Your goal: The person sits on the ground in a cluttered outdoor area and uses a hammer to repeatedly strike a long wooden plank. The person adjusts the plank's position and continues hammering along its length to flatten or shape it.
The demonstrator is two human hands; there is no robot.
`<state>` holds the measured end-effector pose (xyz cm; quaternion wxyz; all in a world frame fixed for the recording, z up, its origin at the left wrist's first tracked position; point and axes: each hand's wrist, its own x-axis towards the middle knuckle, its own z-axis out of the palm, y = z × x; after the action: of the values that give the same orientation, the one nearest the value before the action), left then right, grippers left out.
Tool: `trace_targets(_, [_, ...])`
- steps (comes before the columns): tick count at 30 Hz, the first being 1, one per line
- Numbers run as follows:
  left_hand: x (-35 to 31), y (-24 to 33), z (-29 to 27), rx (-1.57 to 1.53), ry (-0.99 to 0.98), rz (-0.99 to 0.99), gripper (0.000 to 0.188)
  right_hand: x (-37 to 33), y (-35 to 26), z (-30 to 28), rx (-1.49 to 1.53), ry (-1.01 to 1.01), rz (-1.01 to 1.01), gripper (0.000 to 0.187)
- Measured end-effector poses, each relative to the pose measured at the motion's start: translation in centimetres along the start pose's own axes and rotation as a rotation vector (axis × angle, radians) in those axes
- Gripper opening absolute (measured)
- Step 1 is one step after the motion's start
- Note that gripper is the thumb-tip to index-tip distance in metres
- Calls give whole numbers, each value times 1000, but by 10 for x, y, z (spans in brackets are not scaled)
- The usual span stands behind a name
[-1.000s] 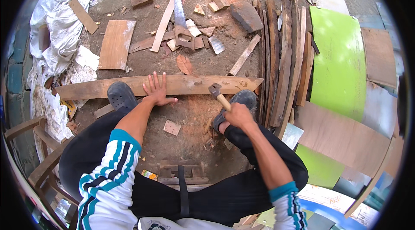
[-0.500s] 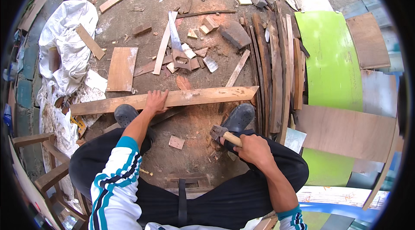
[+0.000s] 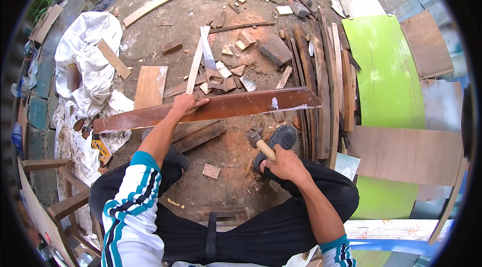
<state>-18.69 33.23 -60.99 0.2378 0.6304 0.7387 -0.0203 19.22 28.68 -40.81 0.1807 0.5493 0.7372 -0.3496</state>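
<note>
A long wooden plank point(image 3: 241, 105) lies across in front of me, a glossy reddish-brown face showing, its right end cut at a slant. My left hand point(image 3: 187, 105) is closed on the plank's upper edge, left of its middle. In my right hand point(image 3: 285, 163) is a hammer point(image 3: 264, 147), gripped by its pale wooden handle, the dark head pointing up and left near my right shoe point(image 3: 282, 137). The hammer stays apart from the plank. Past the plank lies a handsaw point(image 3: 209, 57) with a brown handle.
Long boards point(image 3: 321, 86) are piled on the right beside a green panel point(image 3: 384, 76). A white sack point(image 3: 90, 56) slumps at the left, above a wooden frame point(image 3: 65, 202). Offcuts and a grey block point(image 3: 274, 49) litter the ground ahead. Beneath the plank are dark timber pieces point(image 3: 201, 136).
The plank has been turned over from its pale bare face to the reddish-brown one, and it has been lifted slightly. My right hand still holds the hammer, moved a little.
</note>
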Motion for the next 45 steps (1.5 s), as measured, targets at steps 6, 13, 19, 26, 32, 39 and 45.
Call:
trace_targets(6, [-18, 20, 45, 4, -132, -66, 91, 6, 0, 5, 89, -207, 141, 41])
trace_targets(13, [-44, 8, 114, -21, 53, -214, 85, 15, 3, 8, 276, -302, 218, 49])
trace_targets(19, [-71, 5, 105, -120, -184, -351, 101, 58, -16, -21, 185, -409, 193, 65])
trace_targets(26, [-65, 0, 114, -227, -349, -407, 110, 169, -64, 8, -463, -351, 284, 32])
trace_targets(32, [-53, -5, 111, -218, -523, -365, 113, 235, -112, 44, -714, -434, 141, 34])
trace_targets(39, [-59, -18, 116, -245, -520, -359, 114, 233, -174, 52, -564, -571, 241, 36])
trace_targets(45, [-51, -11, 110, -246, -538, -345, 111, 225, -149, 60, -431, -477, 160, 40])
